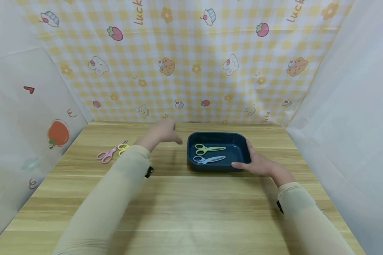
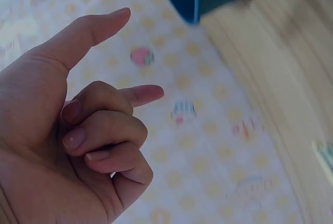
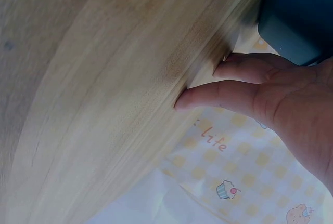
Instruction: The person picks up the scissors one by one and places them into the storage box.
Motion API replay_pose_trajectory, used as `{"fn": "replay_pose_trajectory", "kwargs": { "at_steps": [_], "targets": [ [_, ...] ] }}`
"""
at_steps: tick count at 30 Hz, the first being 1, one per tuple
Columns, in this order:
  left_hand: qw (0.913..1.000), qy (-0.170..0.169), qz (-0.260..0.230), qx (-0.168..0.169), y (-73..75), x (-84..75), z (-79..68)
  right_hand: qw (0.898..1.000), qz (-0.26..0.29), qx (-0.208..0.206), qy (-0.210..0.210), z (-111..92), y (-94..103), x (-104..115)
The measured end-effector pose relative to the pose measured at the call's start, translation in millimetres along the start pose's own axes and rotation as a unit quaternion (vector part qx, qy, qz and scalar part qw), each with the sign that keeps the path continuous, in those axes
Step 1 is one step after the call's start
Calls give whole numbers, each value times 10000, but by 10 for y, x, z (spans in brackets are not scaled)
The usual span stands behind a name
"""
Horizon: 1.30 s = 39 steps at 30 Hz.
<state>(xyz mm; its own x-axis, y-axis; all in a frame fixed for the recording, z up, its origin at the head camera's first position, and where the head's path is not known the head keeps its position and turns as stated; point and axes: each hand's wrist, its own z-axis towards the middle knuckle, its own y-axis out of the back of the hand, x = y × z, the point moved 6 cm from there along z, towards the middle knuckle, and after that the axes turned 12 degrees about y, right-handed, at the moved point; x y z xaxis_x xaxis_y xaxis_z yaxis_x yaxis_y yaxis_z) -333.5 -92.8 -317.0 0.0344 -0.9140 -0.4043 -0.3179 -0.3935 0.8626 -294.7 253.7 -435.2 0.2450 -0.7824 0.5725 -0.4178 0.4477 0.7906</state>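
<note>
In the head view, a dark blue tray [image 1: 191, 166] stands on the table, with a pair of green scissors [image 1: 210, 148] and a pair of blue scissors [image 1: 209, 159] lying side by side inside it. My right hand [image 1: 258, 163] holds the tray's front right corner, thumb at the front rim and fingers along the right side. Left of the tray, my left hand [image 1: 162, 134] hovers over the table, holding nothing. Its thumb and index finger [image 2: 145, 95] stretch out apart; the other fingers bend loosely toward the palm.
On the left of the table lie pink scissors [image 1: 106, 156] and yellow scissors [image 1: 122, 147], the yellow pair partly hidden by my left sleeve [image 1: 115, 191]. A checked cloth [image 1: 194, 85] hangs along the table's back edge, and pale sheets stand at both sides.
</note>
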Motion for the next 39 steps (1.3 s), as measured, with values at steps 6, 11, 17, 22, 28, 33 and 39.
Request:
{"fn": "replay_pose_trajectory", "kwargs": {
  "at_steps": [6, 11, 17, 22, 28, 33, 39],
  "targets": [
    [9983, 305, 318, -393, 261, 400, -99, 10000, 21, -40, 9, -7, 16, -14],
    [9955, 647, 517, -469, 349, 724, -162, 10000, -7, -17, -17, -29, 29, -13],
    [9922, 801, 794, -532, 360, 1073, -202, 10000, 34, -24, -51, -42, 25, -22],
    [9904, 920, 864, -569, 337, 1279, -251, 9999, 53, -32, -85, -33, 18, -49],
    [9902, 995, 829, -519, 284, 1485, -307, 9999, 90, -47, -70, -1, -5, -69],
    [9919, 983, 759, -281, 201, 1666, -330, 9999, 108, -33, -67, 16, -20, -73],
    [9894, 1186, 834, -43, 53, 1912, -283, 9999, 109, -34, -82, 12, -21, -56]
  ]
}}
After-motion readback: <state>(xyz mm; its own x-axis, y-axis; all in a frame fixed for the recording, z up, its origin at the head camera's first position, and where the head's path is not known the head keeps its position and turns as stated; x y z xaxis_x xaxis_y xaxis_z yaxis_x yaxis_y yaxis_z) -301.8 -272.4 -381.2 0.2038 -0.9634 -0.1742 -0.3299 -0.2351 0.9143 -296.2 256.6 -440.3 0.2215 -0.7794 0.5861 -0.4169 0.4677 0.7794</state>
